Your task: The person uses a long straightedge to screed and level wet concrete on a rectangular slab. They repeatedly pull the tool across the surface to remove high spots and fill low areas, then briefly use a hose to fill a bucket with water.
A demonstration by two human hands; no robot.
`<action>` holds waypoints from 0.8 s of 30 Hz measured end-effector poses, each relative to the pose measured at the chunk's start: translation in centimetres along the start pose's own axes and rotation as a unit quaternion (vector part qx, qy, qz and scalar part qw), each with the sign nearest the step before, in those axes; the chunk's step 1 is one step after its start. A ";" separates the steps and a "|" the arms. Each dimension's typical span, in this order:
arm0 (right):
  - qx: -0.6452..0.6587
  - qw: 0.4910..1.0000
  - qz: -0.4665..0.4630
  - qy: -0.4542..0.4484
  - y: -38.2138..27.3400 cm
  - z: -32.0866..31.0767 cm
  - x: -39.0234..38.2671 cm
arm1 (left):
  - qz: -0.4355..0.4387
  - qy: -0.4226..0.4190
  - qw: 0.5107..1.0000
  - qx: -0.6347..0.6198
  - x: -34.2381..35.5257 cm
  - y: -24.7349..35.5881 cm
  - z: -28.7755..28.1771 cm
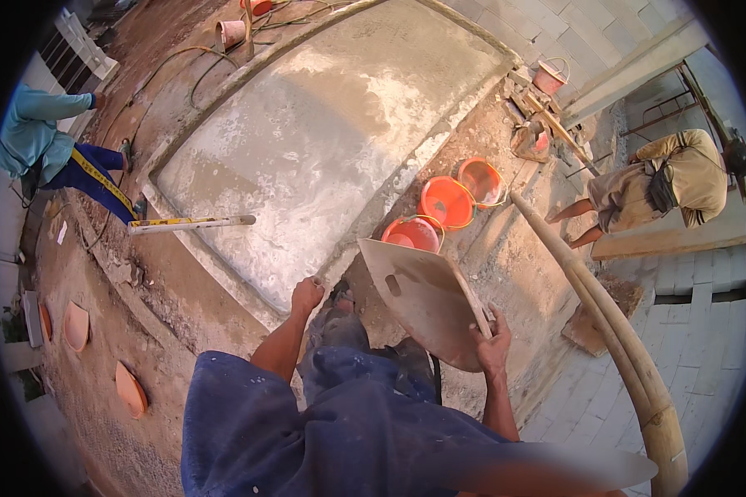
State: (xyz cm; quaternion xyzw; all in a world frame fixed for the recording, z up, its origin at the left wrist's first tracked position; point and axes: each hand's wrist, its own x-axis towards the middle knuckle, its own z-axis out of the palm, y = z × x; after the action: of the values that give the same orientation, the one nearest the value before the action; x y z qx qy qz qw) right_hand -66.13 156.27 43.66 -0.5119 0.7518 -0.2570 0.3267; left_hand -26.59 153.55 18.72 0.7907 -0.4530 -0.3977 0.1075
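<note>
My right hand (493, 338) is closed round the right edge of a wide, flat grey board (418, 302). The board has an oblong slot near its left side and a curved lower edge; it is held tilted in front of my right leg. My left hand (308, 294) is closed in a fist near the rim of the concrete slab; whether anything is inside it cannot be seen. Beyond the board stand three orange buckets, a near one (412, 235), a middle one (447, 201) and a far one (481, 180). Wet-looking concrete (298, 157) fills the raised frame ahead.
Thick bamboo poles (592, 298) rise along my right. A pale pole (192, 224) crosses the slab's left rim beside a person in teal (42, 137). Another person in tan (679, 178) stands at right. Orange clay-coloured pieces (130, 388) lie at left; a hose (170, 56) runs behind.
</note>
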 end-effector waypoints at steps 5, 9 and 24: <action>0.036 0.993 -0.098 -0.062 -6.0 2.0 3.7 | -0.052 0.097 0.990 -0.085 4.2 0.3 -8.7; 0.040 0.974 -0.184 -0.128 -10.2 6.5 8.3 | -0.039 0.132 0.980 -0.147 2.5 -3.0 -9.1; 0.092 0.875 -0.333 -0.338 -27.8 13.1 9.3 | -0.355 0.156 0.842 -0.376 -11.1 -18.6 1.9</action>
State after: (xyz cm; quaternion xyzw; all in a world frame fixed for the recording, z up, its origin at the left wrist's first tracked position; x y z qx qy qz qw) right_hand -42.02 137.31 53.00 -0.7553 0.3532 -0.2298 0.5020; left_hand -19.26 173.32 13.46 0.8476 0.0656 -0.4200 0.3176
